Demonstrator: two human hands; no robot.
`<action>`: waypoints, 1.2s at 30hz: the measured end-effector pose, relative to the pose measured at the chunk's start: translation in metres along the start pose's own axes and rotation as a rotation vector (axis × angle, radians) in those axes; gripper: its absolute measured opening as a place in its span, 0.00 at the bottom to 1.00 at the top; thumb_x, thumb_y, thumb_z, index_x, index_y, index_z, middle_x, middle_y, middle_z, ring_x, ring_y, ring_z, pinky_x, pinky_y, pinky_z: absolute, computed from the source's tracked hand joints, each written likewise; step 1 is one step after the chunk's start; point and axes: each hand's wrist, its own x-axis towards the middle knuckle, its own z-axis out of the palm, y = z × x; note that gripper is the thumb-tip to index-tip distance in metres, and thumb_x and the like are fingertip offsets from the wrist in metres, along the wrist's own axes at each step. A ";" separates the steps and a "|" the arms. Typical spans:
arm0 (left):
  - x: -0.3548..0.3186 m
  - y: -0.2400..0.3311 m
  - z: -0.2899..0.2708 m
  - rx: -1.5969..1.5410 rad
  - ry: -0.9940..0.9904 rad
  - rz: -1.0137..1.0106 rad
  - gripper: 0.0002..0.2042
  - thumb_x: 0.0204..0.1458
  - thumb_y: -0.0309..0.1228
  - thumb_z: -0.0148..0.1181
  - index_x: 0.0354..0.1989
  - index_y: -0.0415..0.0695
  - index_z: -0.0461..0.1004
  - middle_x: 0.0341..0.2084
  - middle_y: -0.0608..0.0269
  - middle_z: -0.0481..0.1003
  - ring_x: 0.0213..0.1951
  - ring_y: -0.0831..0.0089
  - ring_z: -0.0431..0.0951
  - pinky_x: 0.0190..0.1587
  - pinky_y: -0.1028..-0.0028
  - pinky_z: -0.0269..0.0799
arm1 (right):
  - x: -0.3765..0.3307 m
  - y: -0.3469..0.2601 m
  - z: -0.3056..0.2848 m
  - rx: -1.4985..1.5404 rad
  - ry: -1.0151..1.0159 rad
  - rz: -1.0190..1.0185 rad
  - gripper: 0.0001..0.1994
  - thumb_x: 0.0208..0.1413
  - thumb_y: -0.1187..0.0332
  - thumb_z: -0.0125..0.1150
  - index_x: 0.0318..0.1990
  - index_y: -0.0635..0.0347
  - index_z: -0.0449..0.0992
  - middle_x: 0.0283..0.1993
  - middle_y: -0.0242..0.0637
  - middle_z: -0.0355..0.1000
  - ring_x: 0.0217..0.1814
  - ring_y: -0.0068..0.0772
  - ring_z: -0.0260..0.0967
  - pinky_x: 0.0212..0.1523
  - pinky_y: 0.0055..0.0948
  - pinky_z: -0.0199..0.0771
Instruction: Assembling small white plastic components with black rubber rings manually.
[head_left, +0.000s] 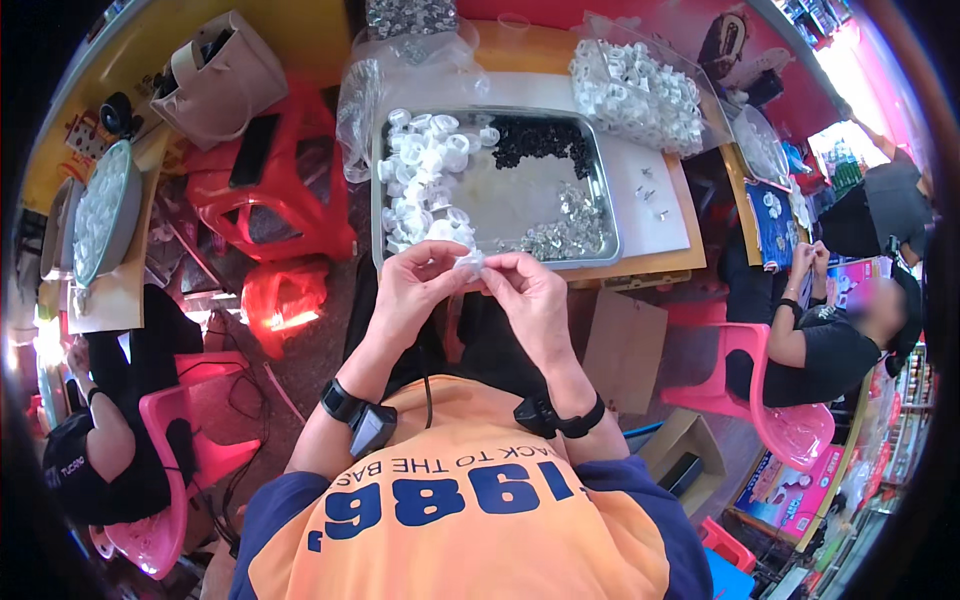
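Observation:
My left hand and my right hand meet at the near edge of a metal tray. Between their fingertips they pinch a small white plastic part; its exact shape is mostly covered by my fingers. Inside the tray, white round plastic parts are heaped along the left side. Small black pieces lie at the back right, and small shiny metal pieces are spread over the front right.
A clear bag of white plastic parts rests behind the tray, near a few loose metal pieces. Red stools stand to the left, one bearing a dark phone. Co-workers sit at both sides, the right one on a pink chair.

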 end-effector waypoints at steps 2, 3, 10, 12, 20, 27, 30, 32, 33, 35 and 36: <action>0.000 0.003 0.003 -0.048 -0.029 -0.081 0.12 0.54 0.23 0.59 0.45 0.31 0.72 0.40 0.51 0.76 0.39 0.67 0.80 0.47 0.68 0.78 | 0.000 0.000 -0.006 0.053 0.030 0.055 0.05 0.57 0.78 0.57 0.40 0.68 0.76 0.33 0.34 0.77 0.34 0.17 0.74 0.37 0.19 0.75; -0.001 0.005 0.007 -0.219 -0.050 -0.106 0.13 0.54 0.24 0.59 0.47 0.32 0.72 0.38 0.54 0.77 0.39 0.70 0.80 0.44 0.73 0.77 | 0.001 0.000 -0.010 0.136 0.029 0.072 0.05 0.57 0.78 0.57 0.40 0.68 0.75 0.34 0.34 0.77 0.34 0.18 0.74 0.38 0.19 0.76; -0.002 -0.002 0.007 -0.197 -0.096 -0.060 0.16 0.55 0.26 0.59 0.52 0.35 0.71 0.39 0.56 0.78 0.40 0.71 0.80 0.43 0.76 0.76 | -0.002 0.002 -0.015 0.191 0.001 0.025 0.06 0.58 0.76 0.58 0.41 0.67 0.74 0.35 0.33 0.76 0.37 0.19 0.74 0.41 0.20 0.76; -0.004 0.004 0.010 -0.197 -0.084 -0.058 0.16 0.55 0.26 0.59 0.52 0.36 0.71 0.40 0.57 0.78 0.40 0.72 0.79 0.43 0.77 0.76 | -0.002 0.005 -0.013 0.188 -0.017 0.069 0.06 0.58 0.76 0.58 0.42 0.68 0.75 0.35 0.33 0.76 0.36 0.19 0.74 0.41 0.20 0.76; -0.003 -0.004 -0.003 -0.376 -0.054 -0.071 0.13 0.56 0.25 0.57 0.49 0.36 0.73 0.45 0.57 0.75 0.44 0.72 0.78 0.45 0.74 0.77 | 0.027 0.002 -0.050 -0.289 0.038 -0.094 0.07 0.54 0.73 0.61 0.40 0.66 0.78 0.33 0.37 0.77 0.30 0.19 0.72 0.32 0.22 0.73; -0.002 -0.003 -0.008 -0.474 -0.072 -0.075 0.13 0.57 0.25 0.55 0.50 0.34 0.72 0.44 0.54 0.75 0.46 0.65 0.78 0.48 0.71 0.77 | 0.080 0.018 -0.094 -0.809 0.084 -0.168 0.06 0.50 0.70 0.62 0.35 0.60 0.79 0.34 0.41 0.73 0.38 0.40 0.72 0.40 0.35 0.71; -0.001 -0.006 -0.009 -0.460 -0.050 -0.086 0.14 0.57 0.26 0.55 0.51 0.34 0.70 0.44 0.51 0.75 0.45 0.61 0.78 0.48 0.69 0.78 | 0.090 0.030 -0.089 -0.935 -0.048 -0.163 0.06 0.49 0.68 0.63 0.33 0.58 0.79 0.35 0.41 0.72 0.42 0.42 0.71 0.43 0.37 0.71; -0.001 -0.004 -0.010 -0.449 -0.047 -0.082 0.15 0.58 0.26 0.55 0.51 0.34 0.70 0.44 0.51 0.75 0.45 0.62 0.78 0.47 0.70 0.78 | 0.093 0.036 -0.086 -1.108 -0.098 -0.179 0.06 0.48 0.67 0.64 0.33 0.58 0.79 0.34 0.41 0.72 0.43 0.43 0.71 0.43 0.37 0.71; -0.002 -0.003 -0.011 -0.438 -0.043 -0.082 0.15 0.58 0.27 0.54 0.51 0.34 0.70 0.44 0.51 0.75 0.45 0.62 0.78 0.46 0.70 0.78 | 0.093 0.037 -0.085 -1.097 -0.097 -0.181 0.06 0.48 0.68 0.64 0.33 0.57 0.79 0.34 0.41 0.71 0.43 0.45 0.70 0.44 0.38 0.71; -0.002 -0.001 -0.011 -0.455 -0.037 -0.085 0.15 0.58 0.27 0.53 0.52 0.34 0.70 0.44 0.51 0.75 0.44 0.62 0.78 0.46 0.70 0.78 | 0.094 0.040 -0.086 -1.062 -0.061 -0.239 0.06 0.49 0.68 0.63 0.33 0.58 0.78 0.33 0.40 0.72 0.41 0.41 0.71 0.42 0.36 0.72; -0.003 0.001 -0.011 -0.471 -0.031 -0.092 0.14 0.59 0.27 0.53 0.52 0.34 0.70 0.44 0.52 0.75 0.44 0.63 0.78 0.46 0.70 0.78 | 0.095 0.034 -0.083 -1.024 -0.026 -0.292 0.05 0.51 0.69 0.62 0.33 0.60 0.78 0.33 0.39 0.73 0.39 0.37 0.72 0.40 0.34 0.73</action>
